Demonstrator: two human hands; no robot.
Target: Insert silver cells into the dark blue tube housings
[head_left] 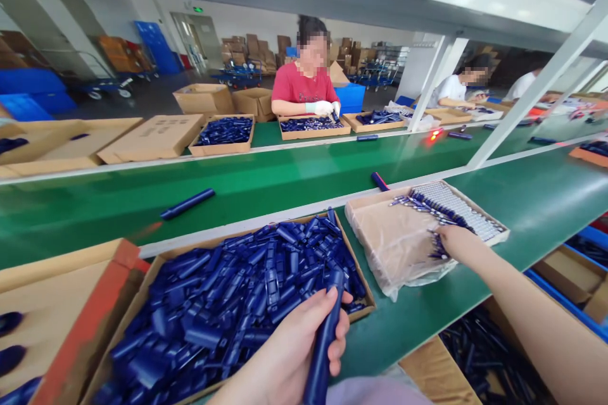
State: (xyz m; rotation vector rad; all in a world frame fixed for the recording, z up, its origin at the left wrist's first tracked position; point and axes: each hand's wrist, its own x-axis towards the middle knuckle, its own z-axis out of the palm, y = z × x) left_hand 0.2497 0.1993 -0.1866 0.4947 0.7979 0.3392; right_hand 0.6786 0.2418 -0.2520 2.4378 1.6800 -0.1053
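Observation:
A dark blue tube is held upright at a tilt in my left hand, with the fingers wrapped round it. Behind that hand lies a cardboard tray heaped with dark blue plastic parts. My right hand reaches into a plastic-lined box and its fingers are closed at small dark parts with metal tips; what exactly they grip is too small to tell. Rows of silvery cylindrical parts fill the far right side of that box.
A green conveyor runs across, carrying a blue tube and another. Open cardboard box at left. White posts hold an overhead shelf. Across the belt, a gloved person works over a tray. Blue bins stand low at right.

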